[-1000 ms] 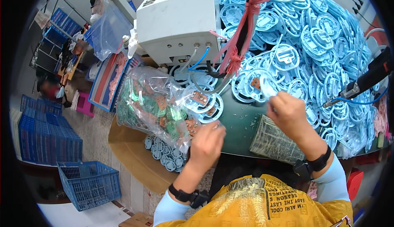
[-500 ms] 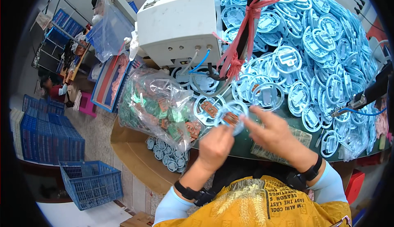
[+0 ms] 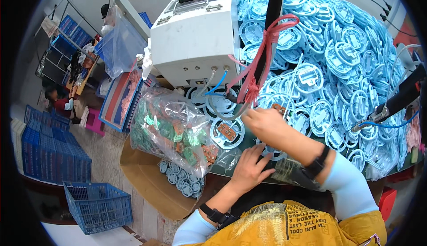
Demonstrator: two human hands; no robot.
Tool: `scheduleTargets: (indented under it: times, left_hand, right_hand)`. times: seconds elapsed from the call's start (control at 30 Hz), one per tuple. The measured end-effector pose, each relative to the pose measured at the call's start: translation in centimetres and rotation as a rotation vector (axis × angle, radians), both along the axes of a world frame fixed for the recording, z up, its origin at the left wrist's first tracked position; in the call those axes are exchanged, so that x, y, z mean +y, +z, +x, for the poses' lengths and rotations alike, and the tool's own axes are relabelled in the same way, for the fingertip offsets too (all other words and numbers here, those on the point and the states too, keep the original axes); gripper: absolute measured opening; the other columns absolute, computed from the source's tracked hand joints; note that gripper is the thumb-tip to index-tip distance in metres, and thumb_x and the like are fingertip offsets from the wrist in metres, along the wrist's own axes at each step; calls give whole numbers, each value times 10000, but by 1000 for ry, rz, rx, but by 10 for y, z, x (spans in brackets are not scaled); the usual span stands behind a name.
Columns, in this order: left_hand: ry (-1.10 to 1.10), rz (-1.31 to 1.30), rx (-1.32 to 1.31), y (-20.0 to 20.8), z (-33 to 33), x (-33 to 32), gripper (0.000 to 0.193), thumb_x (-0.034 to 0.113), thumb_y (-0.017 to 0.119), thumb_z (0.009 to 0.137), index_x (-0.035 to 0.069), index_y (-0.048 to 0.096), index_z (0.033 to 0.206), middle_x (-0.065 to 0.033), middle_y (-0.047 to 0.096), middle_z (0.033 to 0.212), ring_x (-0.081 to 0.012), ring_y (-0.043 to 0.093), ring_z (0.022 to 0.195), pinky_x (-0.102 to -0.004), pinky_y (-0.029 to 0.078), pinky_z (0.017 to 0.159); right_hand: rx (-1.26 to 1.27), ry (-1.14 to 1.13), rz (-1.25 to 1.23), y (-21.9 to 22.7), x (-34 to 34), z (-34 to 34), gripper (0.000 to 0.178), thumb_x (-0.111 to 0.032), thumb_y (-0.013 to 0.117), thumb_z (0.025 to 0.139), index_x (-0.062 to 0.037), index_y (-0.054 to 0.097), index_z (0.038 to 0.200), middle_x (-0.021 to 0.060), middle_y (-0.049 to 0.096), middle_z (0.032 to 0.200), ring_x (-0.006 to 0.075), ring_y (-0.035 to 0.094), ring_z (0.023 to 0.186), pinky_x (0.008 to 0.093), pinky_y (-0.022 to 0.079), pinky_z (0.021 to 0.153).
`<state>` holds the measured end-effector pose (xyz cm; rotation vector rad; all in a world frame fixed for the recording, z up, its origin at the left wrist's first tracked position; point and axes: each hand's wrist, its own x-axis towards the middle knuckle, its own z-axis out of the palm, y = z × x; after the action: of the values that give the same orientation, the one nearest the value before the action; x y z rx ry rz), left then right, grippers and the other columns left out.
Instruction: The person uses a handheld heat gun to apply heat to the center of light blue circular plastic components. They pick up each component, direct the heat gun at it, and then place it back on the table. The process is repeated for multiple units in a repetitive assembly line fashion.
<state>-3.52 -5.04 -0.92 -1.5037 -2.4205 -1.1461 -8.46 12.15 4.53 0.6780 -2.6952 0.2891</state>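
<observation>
My left hand is at the table's front edge with fingers stretched and spread. Just past its fingertips lies a light blue plastic ring piece, mostly hidden under my right hand. My right hand reaches across to the left, fingers curled, below a pink ribbon tied around a black post. Whatever those fingers hold is hidden and blurred. Left of my hands lies a light blue round plastic part carrying an orange circuit board. Another orange board sits in a part behind my right hand.
A big heap of light blue plastic parts covers the right side. A white machine box stands behind, with hoses. Left are a clear bag of green and orange boards, a cardboard box of small blue parts and a blue crate.
The light blue part with a board, held between both hands before, is no longer held up. My right hand has moved left and away from me; the left has lowered and spread its fingers.
</observation>
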Motion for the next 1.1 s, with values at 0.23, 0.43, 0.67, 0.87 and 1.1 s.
scheduleTargets:
  times: [0.23,0.43,0.67,0.87,1.1]
  left_hand:
    - [88,106,55,3,-5,-13,487,156,796,708,37,618,1146,-206,528,1282,-402,518,1175,-479,427,963]
    - [401,62,91,10,-31,-25,444,106,702,815,12,557,1224,-274,450,1348,-470,429,1269,-550,350,1047]
    - [590,76,19,4,-80,-19,280,-63,511,808,-58,513,1087,-321,388,1391,-487,374,1319,-532,304,1090]
    - [666,-4,163,-8,-123,-26,359,-103,496,739,-55,480,1095,-330,519,1232,-488,455,1236,-540,337,1050]
    - [717,-4,265,-37,-169,-19,558,-66,575,732,-88,454,1277,-387,508,1222,-563,477,1141,-552,392,1003]
  right_hand:
    - [74,-84,-76,-78,-27,-83,129,-154,578,833,-41,603,888,147,645,825,285,666,799,420,541,647]
    - [53,79,114,-69,-15,-55,147,-84,623,686,-17,607,815,109,603,752,303,640,714,395,511,622]
    - [268,167,39,-55,-20,-58,260,-95,609,714,-5,612,958,140,629,983,303,629,980,410,503,860]
    - [-14,102,189,-53,-11,-61,328,-115,643,691,-1,568,990,160,607,960,352,605,965,447,488,868]
    - [7,113,-65,-74,-16,-69,313,-75,616,712,10,555,1007,183,615,938,380,614,941,474,499,821]
